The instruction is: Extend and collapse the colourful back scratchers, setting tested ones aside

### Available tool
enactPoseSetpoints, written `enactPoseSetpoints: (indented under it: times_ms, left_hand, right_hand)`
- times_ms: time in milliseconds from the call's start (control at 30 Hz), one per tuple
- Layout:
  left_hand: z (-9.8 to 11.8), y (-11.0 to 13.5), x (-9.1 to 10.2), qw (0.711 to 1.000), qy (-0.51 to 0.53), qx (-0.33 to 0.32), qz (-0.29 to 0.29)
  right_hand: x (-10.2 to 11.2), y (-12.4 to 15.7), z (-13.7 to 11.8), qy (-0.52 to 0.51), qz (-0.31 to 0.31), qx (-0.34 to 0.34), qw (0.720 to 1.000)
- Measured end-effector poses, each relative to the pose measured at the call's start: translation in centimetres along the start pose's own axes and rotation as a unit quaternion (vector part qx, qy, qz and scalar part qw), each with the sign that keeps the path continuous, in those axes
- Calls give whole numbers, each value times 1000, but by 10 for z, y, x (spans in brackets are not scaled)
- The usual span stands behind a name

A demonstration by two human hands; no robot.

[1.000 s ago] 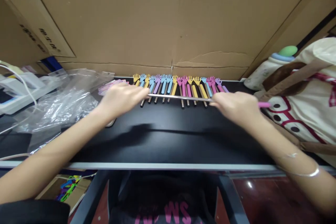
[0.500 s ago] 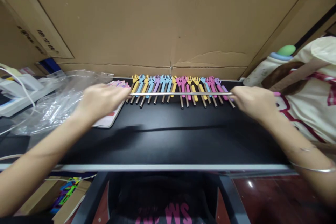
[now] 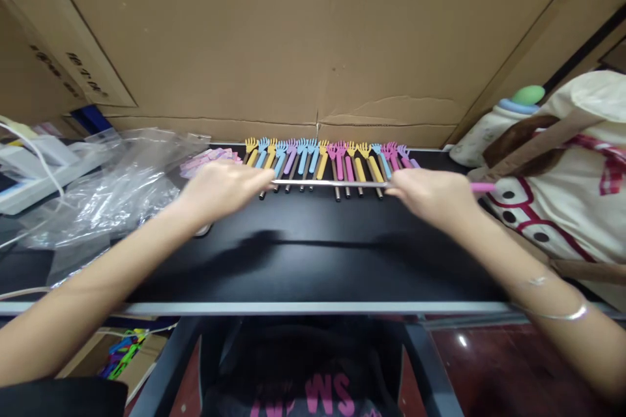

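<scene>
A telescopic back scratcher is stretched level between my hands, its thin metal rod (image 3: 330, 184) showing in the middle and a pink end (image 3: 483, 187) sticking out past the right hand. My left hand (image 3: 222, 189) is closed around its left part, which the fingers hide. Around the right part my right hand (image 3: 433, 194) is wrapped. Behind the rod lies a row of back scratchers (image 3: 320, 163) with small hand-shaped heads in yellow, blue, purple and pink, their metal tubes pointing toward me. Pink printed cards (image 3: 210, 159) lie behind my left hand.
Crumpled clear plastic bags (image 3: 127, 176) and a white power strip (image 3: 39, 169) are at the left on the black table (image 3: 323, 280). A white plush bag (image 3: 562, 189) and a bottle (image 3: 482, 133) stand at the right. Cardboard (image 3: 293, 39) walls the back.
My hands have come closer together, so less of the metal rod shows between them. The rod sits slightly lower, and the pink end has shifted left with my right hand.
</scene>
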State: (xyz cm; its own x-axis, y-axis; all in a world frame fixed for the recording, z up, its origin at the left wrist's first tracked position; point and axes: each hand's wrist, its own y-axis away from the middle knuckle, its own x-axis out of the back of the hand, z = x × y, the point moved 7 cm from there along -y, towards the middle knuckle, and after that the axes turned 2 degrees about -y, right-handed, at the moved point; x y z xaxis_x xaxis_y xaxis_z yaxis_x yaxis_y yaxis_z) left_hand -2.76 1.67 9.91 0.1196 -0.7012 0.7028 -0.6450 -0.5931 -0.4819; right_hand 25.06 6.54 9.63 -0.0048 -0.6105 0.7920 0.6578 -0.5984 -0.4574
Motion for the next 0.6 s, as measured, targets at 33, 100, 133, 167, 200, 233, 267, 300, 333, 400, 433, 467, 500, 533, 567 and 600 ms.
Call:
enactPoseSetpoints:
  times_ms: [33, 100, 133, 167, 200, 233, 267, 300, 333, 400, 433, 467, 500, 533, 567, 600]
  left_hand:
    - [-20, 11, -5, 1000, -6, 20, -12]
    - [-56, 33, -13, 997, -7, 61, -49]
    - [-70, 43, -15, 995, -6, 77, -61]
    - [-81, 50, -14, 994, -9, 95, -58]
    - [-89, 56, -14, 992, -15, 108, -61]
    - [-93, 60, -13, 991, -25, 116, -62]
    - [-95, 62, -13, 990, -36, 120, -62]
    - [-95, 62, -14, 990, -49, 118, -66]
    - [-93, 61, -15, 989, -62, 114, -67]
    - [-84, 53, -18, 991, -73, 94, -55]
    - [-76, 46, -19, 993, -70, 82, -42]
    - [-65, 38, -19, 995, -64, 70, -25]
    - [-51, 28, -18, 997, -52, 56, -8]
    - [-36, 16, -17, 998, -49, 49, 4]
    - [-18, 4, -15, 998, -48, 39, 9]
    - [2, -9, -11, 999, -43, 19, 19]
  right_hand:
    - [-7, 9, 27, 2, -14, -34, 999]
    - [-16, 27, 68, 2, -28, -59, 998]
    - [-18, 37, 84, 4, -27, -72, 997]
    - [-19, 45, 96, 5, -26, -81, 996]
    - [-19, 51, 104, 8, -25, -89, 996]
    - [-19, 56, 109, 12, -26, -94, 995]
    - [-19, 59, 111, 15, -27, -96, 995]
    - [-20, 59, 111, 18, -28, -96, 995]
    - [-20, 58, 108, 21, -28, -93, 995]
    - [-20, 47, 97, 25, -27, -87, 996]
    - [-20, 39, 86, 26, -27, -83, 996]
    - [-19, 29, 73, 26, -29, -77, 996]
    - [-18, 18, 55, 23, -30, -65, 997]
    - [-15, 7, 35, 20, -27, -54, 998]
    - [-11, -4, 12, 16, -19, -41, 999]
    - [-5, -14, -13, 4, -10, -13, 1000]
